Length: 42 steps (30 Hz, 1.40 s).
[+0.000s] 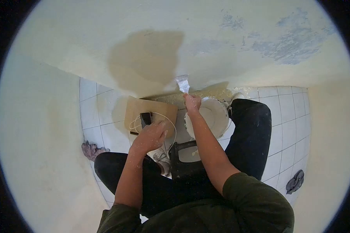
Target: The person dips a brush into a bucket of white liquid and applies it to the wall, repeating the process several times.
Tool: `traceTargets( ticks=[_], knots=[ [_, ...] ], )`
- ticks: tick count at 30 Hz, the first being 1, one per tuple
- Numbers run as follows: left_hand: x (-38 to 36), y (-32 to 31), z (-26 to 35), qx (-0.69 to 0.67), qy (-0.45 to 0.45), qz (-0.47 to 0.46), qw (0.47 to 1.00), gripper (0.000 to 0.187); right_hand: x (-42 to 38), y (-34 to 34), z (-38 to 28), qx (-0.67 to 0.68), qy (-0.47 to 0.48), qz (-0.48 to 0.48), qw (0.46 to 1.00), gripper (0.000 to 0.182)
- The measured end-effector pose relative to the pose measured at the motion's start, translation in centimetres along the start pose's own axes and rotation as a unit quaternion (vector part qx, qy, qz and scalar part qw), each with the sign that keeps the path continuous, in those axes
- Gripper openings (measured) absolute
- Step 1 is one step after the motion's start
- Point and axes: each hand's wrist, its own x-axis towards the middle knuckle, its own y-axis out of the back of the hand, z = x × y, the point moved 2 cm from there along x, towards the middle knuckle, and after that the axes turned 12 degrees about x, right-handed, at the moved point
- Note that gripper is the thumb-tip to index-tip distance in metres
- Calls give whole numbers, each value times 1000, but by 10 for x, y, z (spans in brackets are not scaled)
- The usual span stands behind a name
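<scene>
My right hand (192,103) is closed round the handle of a putty knife (183,83), its broad, whitish-smeared blade against the lower wall. Below that hand stands a white bucket (223,120) with paste-like smears on its rim. My left hand (149,136), speckled with white, has its fingers curled over a cardboard box (167,110). A black, flat-sided object (145,119) lies on the box just beyond the left knuckles, with a thin white cable (162,115) looping around it. Whatever the left fingers hold is hidden, so I cannot tell what it is.
The pale wall (210,23) carries bluish-grey rough patches (291,40) at upper right. White floor tiles (282,106) extend between side walls. A crumpled cloth (92,150) lies left, a dark grey cloth (295,181) right. A dark stool (182,161) is between my legs.
</scene>
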Motion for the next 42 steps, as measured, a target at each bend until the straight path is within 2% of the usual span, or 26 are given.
traceTargets(
  ticks=[2,3,5,8,11,14,17,18,19,21,22,23,26,29,32,35,38,41,42],
  knots=[
    [-9,1,-2,-6,-1,3,1000,29,1,-5,21,-12,-8,13,1000,20],
    [21,-8,-1,-5,-12,17,1000,29,35,3,4,-22,-2,20,1000,21],
    [15,-9,-2,11,-9,-1,1000,28,25,4,12,-35,-42,21,998,24],
    [17,-9,-4,13,0,-26,1000,28,50,-7,48,2,-98,27,995,26],
    [20,-12,-4,13,-14,-2,1000,26,12,-1,0,51,-152,30,987,26],
    [24,-13,-6,10,43,-118,992,47,33,-3,16,37,-187,-28,981,26],
    [26,-16,-9,3,28,-105,994,47,65,-2,43,12,-230,-126,965,26],
    [26,-17,-8,4,12,-71,997,39,73,2,41,-179,-100,-190,960,25],
    [25,-17,-7,7,-3,-38,999,32,78,3,39,-360,36,-243,900,25],
    [24,-16,-6,9,-17,-6,1000,27,88,-3,46,-417,117,-211,876,26],
    [24,-15,-5,8,-17,-7,1000,28,106,-10,69,-305,62,-136,941,28],
    [24,-13,-5,7,-17,-7,1000,29,114,-14,81,-184,4,-57,981,30],
    [26,-19,-15,9,50,-121,991,46,79,-8,54,-118,53,88,988,36],
    [23,-13,-11,6,46,-96,994,46,8,17,-34,-138,13,20,990,43],
    [18,-3,-6,4,29,-82,996,47,27,14,-9,-63,16,31,997,46],
    [12,3,-2,1,24,-64,998,48,2,21,-41,-60,26,9,998,46],
    [5,13,5,2,35,-62,997,49,-13,24,-64,19,58,1,998,42],
    [-1,17,9,39,36,-64,997,48,-11,24,-77,16,78,28,996,36],
    [-5,21,12,25,28,-51,998,47,-25,27,-91,34,78,7,996,33]
  ],
)
